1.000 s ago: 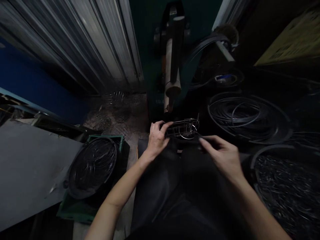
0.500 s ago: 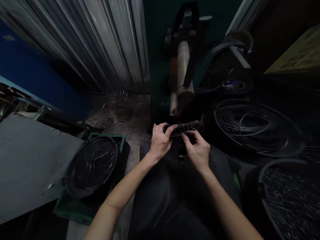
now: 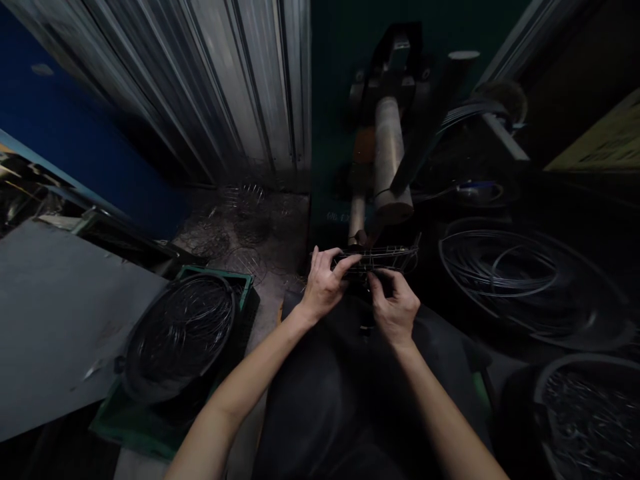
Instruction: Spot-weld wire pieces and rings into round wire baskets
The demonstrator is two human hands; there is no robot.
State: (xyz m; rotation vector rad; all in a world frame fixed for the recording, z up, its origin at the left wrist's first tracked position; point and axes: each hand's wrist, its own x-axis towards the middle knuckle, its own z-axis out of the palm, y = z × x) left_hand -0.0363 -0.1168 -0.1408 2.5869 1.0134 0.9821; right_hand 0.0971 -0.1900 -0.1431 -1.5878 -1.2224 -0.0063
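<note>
A wire frame (image 3: 390,253) made of thin metal rods lies level in front of the machine's lower arm. My left hand (image 3: 325,280) grips its left part, with the thumb and fingers closed round the wires. At its near edge, my right hand (image 3: 397,303) is pinched shut on something small; the fingers hide most of it, and I cannot make out what it is. Above the frame, a machine with a thick metal cylinder (image 3: 390,153) points down toward me. A thinner lower arm (image 3: 357,217) ends just behind the frame.
At left, a black basin (image 3: 180,340) of wire rings sits on a green crate (image 3: 245,287). A grey panel (image 3: 65,333) stands beside it. At right are a tub of coiled wire (image 3: 520,267) and a bucket of small metal pieces (image 3: 595,413). Wire rings (image 3: 245,263) lie on the floor.
The head view has shifted, so the machine and right-hand tubs appear lower and farther right. Both hands keep nearly the same hold by the wire frame.
</note>
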